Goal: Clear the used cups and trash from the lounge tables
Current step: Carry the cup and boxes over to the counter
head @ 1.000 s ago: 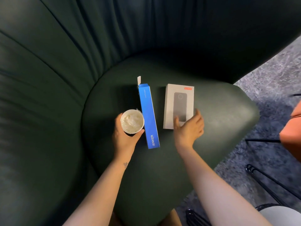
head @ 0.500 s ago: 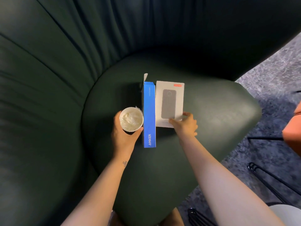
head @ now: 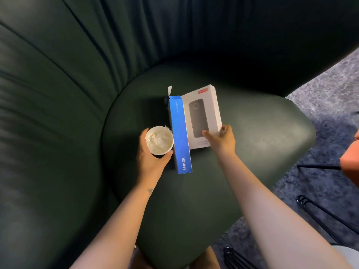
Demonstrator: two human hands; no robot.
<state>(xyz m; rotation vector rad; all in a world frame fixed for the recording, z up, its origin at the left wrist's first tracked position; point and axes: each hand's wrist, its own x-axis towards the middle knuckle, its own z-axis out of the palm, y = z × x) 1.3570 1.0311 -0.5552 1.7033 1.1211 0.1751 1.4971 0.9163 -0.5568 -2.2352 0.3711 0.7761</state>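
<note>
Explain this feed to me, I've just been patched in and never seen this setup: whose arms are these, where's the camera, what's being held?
No machine here: these are a person's bare arms, filmed from one wide-angle camera on their head, looking down. The left hand grips a white paper cup with crumpled wrap inside. The right hand pinches the near end of a white box. Against it lies a blue Anker box, far flap open, on the dark green chair seat.
</note>
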